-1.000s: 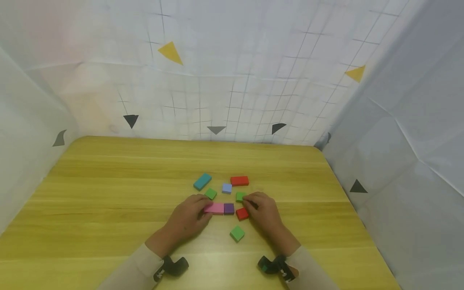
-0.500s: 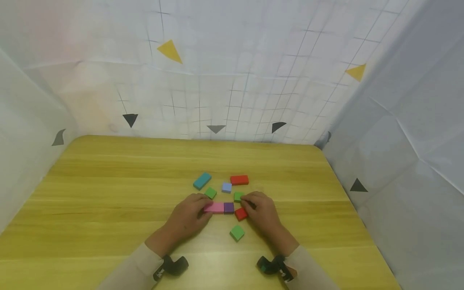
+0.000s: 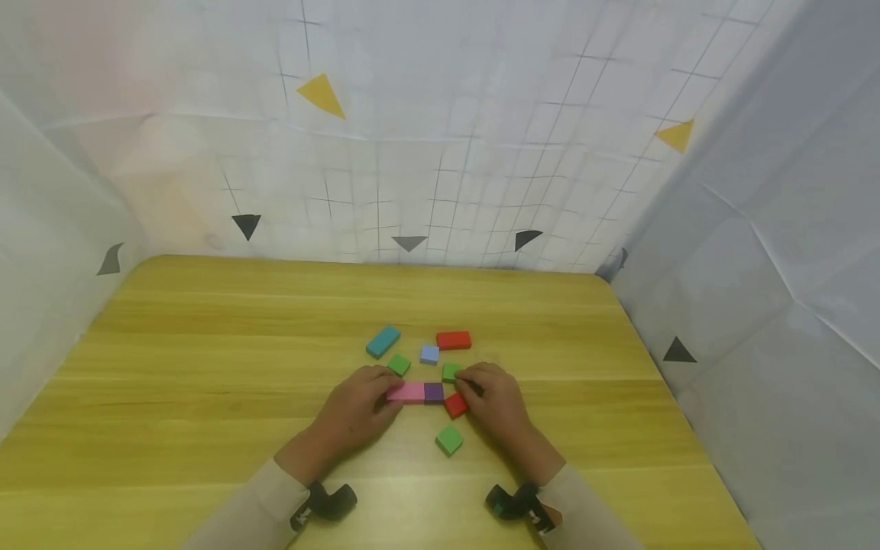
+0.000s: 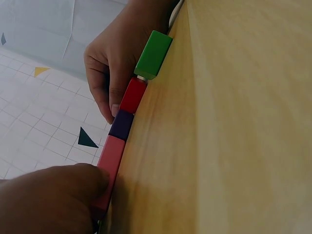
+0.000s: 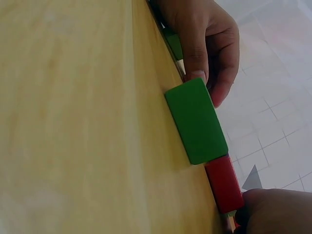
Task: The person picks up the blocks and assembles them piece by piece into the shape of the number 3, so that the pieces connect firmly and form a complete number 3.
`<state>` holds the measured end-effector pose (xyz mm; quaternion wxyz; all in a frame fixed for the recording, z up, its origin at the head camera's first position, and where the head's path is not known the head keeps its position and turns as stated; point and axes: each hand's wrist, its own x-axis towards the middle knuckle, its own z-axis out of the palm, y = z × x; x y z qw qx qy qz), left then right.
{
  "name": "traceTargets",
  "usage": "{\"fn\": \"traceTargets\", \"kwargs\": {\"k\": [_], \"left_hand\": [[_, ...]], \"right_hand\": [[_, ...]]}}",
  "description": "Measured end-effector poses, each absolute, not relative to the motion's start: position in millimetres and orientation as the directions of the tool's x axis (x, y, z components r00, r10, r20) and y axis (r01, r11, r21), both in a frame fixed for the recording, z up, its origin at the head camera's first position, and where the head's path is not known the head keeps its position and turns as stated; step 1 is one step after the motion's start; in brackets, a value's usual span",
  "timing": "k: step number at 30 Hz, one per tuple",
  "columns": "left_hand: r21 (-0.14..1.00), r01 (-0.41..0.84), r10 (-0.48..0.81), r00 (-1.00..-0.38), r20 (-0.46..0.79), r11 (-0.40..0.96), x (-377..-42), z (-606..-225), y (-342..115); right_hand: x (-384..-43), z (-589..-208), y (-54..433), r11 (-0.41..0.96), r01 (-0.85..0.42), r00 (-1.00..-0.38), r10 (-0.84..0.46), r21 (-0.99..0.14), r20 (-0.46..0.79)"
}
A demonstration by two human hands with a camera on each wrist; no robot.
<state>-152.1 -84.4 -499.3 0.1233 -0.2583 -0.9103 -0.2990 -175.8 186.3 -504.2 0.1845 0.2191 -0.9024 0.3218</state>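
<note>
My left hand (image 3: 359, 405) pinches the outer end of a pink block (image 3: 410, 393), thumb on the near side and fingers on the far side. A purple block (image 3: 434, 393) lies end to end with the pink one. The fingertips of my right hand (image 3: 496, 401) pinch the right side of a small green block (image 3: 451, 373) just beyond the purple one. Below the right thumb, a tilted red block (image 3: 455, 405) has a corner at the purple block's right side. In the left wrist view, the right fingertips show behind the red block (image 4: 133, 95).
Nearest the person sits a green block (image 3: 450, 441). Another green block (image 3: 399, 365) lies by the left fingertips. Farther back are a light blue block (image 3: 429, 354), a teal block (image 3: 383, 341) and a long red block (image 3: 454, 341). White sheeting (image 3: 412, 153) surrounds the wooden table (image 3: 206, 344).
My right hand has shifted slightly left, and the green block at its fingertips moved left with it. The tilted red block has also edged left towards the purple one. My left hand stays put.
</note>
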Motion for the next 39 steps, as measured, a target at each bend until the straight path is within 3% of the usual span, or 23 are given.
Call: {"fn": "traceTargets", "kwargs": {"k": [39], "left_hand": [[0.472,0.56,0.396,-0.824,0.405,0.681,-152.8,-499.9,-84.6]], "right_hand": [[-177.9,-506.0,186.3,0.662,-0.597,-0.787,-0.372,-0.453,0.492]]}}
